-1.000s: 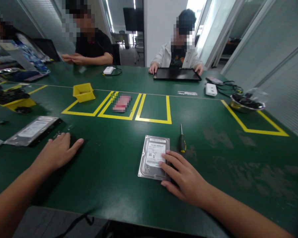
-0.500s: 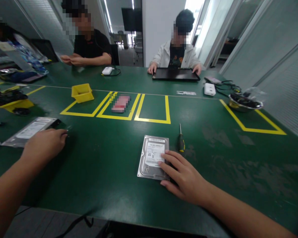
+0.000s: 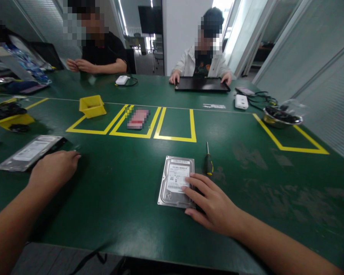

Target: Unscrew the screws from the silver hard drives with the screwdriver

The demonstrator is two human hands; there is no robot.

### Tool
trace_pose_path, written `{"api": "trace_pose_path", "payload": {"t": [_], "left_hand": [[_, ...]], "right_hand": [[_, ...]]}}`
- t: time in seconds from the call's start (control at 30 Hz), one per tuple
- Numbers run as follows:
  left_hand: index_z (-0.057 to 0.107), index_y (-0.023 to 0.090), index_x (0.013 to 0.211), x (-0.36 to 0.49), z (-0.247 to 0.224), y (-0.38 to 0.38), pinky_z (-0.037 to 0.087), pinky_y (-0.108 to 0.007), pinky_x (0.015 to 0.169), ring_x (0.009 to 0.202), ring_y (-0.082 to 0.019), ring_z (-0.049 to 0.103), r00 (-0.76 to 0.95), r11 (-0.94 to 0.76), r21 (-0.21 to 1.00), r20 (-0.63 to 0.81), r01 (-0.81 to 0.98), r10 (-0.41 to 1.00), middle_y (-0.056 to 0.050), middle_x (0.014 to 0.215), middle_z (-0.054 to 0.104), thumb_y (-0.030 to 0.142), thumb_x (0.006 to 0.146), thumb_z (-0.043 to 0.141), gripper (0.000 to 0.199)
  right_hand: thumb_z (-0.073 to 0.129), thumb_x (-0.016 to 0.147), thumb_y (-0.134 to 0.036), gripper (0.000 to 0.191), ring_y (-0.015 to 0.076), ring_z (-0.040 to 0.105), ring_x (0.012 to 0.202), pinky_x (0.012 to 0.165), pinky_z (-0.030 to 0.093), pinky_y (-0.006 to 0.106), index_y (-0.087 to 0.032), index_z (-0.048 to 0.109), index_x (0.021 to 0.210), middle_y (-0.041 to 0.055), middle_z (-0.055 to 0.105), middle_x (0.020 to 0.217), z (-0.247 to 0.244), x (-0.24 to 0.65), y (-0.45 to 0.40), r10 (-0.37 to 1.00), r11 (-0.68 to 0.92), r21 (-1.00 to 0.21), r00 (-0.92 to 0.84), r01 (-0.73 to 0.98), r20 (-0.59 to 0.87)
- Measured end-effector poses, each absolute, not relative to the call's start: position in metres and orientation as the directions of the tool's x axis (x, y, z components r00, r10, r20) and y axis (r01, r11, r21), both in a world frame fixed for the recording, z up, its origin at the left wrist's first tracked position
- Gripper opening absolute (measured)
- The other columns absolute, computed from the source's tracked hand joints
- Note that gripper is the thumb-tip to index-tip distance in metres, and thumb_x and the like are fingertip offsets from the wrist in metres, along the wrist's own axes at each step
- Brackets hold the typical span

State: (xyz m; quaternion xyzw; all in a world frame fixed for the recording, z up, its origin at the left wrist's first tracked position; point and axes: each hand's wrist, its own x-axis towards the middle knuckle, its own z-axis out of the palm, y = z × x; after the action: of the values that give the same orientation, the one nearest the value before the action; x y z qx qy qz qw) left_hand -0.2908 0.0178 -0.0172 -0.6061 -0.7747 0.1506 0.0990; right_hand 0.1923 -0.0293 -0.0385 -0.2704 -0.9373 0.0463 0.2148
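A silver hard drive (image 3: 174,179) with a white label lies flat on the green table in front of me. My right hand (image 3: 212,200) rests on its right side, fingers spread over the label and thumb at the near right corner. Just beyond, a screwdriver (image 3: 208,164) with a black and yellow handle points away from me. At the left, my left hand (image 3: 55,166) is closed in a pinch above the table; what its fingertips hold, if anything, is too small to make out. Beside it lies a second hard drive (image 3: 31,149), its near right part hidden behind the hand.
Yellow tape (image 3: 174,138) marks bays across the table. A yellow bin (image 3: 92,109) and a pinkish blurred item (image 3: 138,119) sit there. A metal bowl of dark parts (image 3: 282,118) stands right, a loaded yellow bin (image 3: 13,119) left. Two people sit opposite, one holding a black panel (image 3: 202,84).
My left hand has shifted slightly to the right, away from the second hard drive. My right hand stays on the first drive. The view has turned slightly.
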Motion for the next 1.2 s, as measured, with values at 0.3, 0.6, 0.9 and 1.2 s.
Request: {"api": "trace_pose_path", "payload": {"t": [0.3, 0.6, 0.9, 1.2], "left_hand": [[0.066, 0.012, 0.120, -0.284, -0.006, 0.014, 0.041, -0.032, 0.069, 0.091, -0.032, 0.065, -0.185, 0.149, -0.333, -0.079, 0.931, 0.980, -0.019, 0.114, 0.069, 0.041, 0.098, 0.022, 0.058], [0.064, 0.018, 0.125, -0.285, -0.007, 0.011, 0.041, -0.030, 0.069, 0.096, -0.030, 0.064, -0.206, 0.182, -0.289, -0.053, 0.940, 0.977, -0.014, 0.124, 0.067, 0.038, 0.093, 0.034, 0.048], [0.060, 0.015, 0.113, -0.286, -0.005, 0.020, 0.041, -0.030, 0.069, 0.094, -0.028, 0.062, -0.169, 0.158, -0.227, -0.029, 0.961, 0.985, -0.013, 0.110, 0.067, 0.038, 0.091, 0.036, 0.040], [0.052, 0.016, 0.097, -0.274, -0.003, 0.032, 0.043, -0.031, 0.078, 0.089, -0.024, 0.059, -0.038, 0.045, -0.169, 0.043, 0.985, 0.998, -0.010, 0.095, 0.061, 0.030, 0.095, 0.030, 0.026]], "right_hand": [[0.060, 0.090, -0.038, 0.048, 0.0332, 0.044, 0.132, 0.108, 0.046, 0.052, -0.011, 0.059, 0.129, 0.0188, 0.054, 0.135, -0.041, 0.194, -0.029, 0.533, 0.846, -0.213, -0.763, 0.489, 0.366], [0.060, 0.090, -0.038, 0.048, 0.0334, 0.045, 0.131, 0.108, 0.046, 0.052, -0.010, 0.059, 0.129, 0.0192, 0.055, 0.135, -0.039, 0.193, -0.029, 0.534, 0.845, -0.205, -0.763, 0.493, 0.364], [0.059, 0.091, -0.038, 0.048, 0.0325, 0.045, 0.132, 0.108, 0.045, 0.051, -0.011, 0.059, 0.130, 0.0187, 0.055, 0.135, -0.037, 0.193, -0.031, 0.541, 0.841, -0.211, -0.763, 0.498, 0.354], [0.061, 0.088, -0.049, 0.053, 0.0420, 0.045, 0.133, 0.101, 0.046, 0.062, -0.016, 0.061, 0.130, 0.0151, 0.058, 0.138, -0.038, 0.194, -0.034, 0.596, 0.800, -0.179, -0.723, 0.573, 0.348]]}}
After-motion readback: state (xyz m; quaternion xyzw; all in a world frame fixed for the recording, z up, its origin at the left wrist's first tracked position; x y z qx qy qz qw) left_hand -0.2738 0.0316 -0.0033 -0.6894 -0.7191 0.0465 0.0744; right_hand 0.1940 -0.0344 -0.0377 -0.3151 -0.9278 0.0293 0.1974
